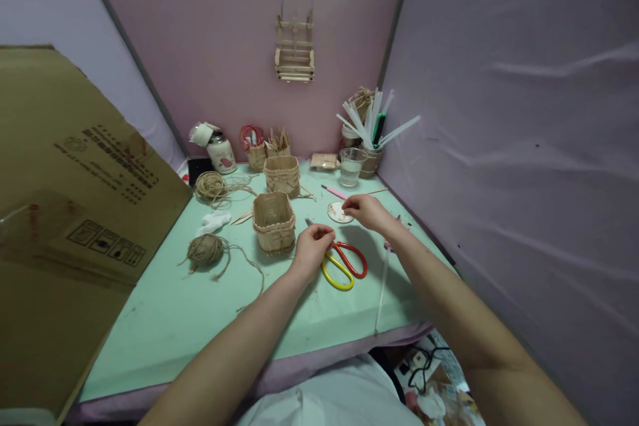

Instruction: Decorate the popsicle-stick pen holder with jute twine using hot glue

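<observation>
My left hand [312,249] is over the scissors [344,266] with one red and one yellow handle; its thumb and fingertips are pinched together, and anything in them is too small to make out. Fingers bent and closed, my right hand [370,212] is above a small white round disc [337,212] bearing brownish bits. What it grips, if anything, is hidden. Left of my left hand stands a light wooden basket [274,233] with a braided rim. A similar basket [282,180] is behind it. A pink pen-like tool [335,192] lies beyond the disc.
Twine balls [206,250] and coiled twine [212,188] lie at left, near a large cardboard box [74,213]. A cup of clear liquid [350,170] and a holder of white sticks [370,163] stand at back right. A wooden rack [294,65] hangs on the wall.
</observation>
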`<state>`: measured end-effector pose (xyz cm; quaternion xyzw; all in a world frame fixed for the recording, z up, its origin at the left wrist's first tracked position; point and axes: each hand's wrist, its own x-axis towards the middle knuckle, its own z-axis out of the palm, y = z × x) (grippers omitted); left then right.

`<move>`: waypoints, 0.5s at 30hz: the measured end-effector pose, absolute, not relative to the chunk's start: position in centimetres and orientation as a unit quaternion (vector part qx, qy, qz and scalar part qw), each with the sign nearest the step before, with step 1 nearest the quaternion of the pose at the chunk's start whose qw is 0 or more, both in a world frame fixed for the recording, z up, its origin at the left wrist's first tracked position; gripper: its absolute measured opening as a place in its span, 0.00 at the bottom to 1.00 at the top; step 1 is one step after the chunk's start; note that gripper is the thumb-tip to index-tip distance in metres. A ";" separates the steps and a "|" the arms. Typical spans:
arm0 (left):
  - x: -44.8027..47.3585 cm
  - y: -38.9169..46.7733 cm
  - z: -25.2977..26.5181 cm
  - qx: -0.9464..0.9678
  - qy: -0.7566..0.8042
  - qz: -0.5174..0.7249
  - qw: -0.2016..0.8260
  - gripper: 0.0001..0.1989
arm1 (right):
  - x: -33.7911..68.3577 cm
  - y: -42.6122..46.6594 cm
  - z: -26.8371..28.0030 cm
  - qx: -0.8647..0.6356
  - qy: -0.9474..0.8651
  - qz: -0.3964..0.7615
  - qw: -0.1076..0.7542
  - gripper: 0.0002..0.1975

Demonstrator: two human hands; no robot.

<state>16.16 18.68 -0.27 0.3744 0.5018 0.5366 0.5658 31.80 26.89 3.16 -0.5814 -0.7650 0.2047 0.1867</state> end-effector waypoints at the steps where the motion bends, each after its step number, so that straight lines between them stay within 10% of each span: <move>1: 16.0 18.3 -0.3 0.371 0.502 0.535 0.569 0.07 | 31.6 27.5 3.1 -0.595 -0.761 0.188 0.181 0.09; 15: 15.6 17.8 -0.7 0.326 0.494 0.565 0.574 0.07 | 28.4 29.8 0.6 -0.653 -0.744 0.113 0.084 0.10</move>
